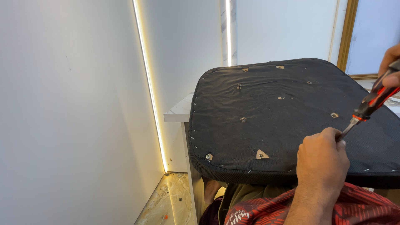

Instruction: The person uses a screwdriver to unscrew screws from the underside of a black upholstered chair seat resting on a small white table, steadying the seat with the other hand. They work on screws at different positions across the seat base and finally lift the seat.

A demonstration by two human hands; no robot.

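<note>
A black fabric-covered chair seat (271, 112) lies upside down across my lap and a white table edge, its underside showing several screw holes, metal inserts and staples. A screwdriver (373, 102) with a red and black handle slants down from the upper right toward the seat's near right part. My right hand (391, 62), half cut off by the frame edge, grips the handle's top. My left hand (323, 156) is curled into a fist around the metal shaft near its tip, resting on the seat. The tip itself is hidden behind my fingers.
A white marble-look tabletop (179, 110) supports the seat's far side. White wall panels with lit vertical strips (150, 87) stand to the left and behind. A gold-framed panel (348, 33) is at the top right. The tiled floor (166, 200) shows below.
</note>
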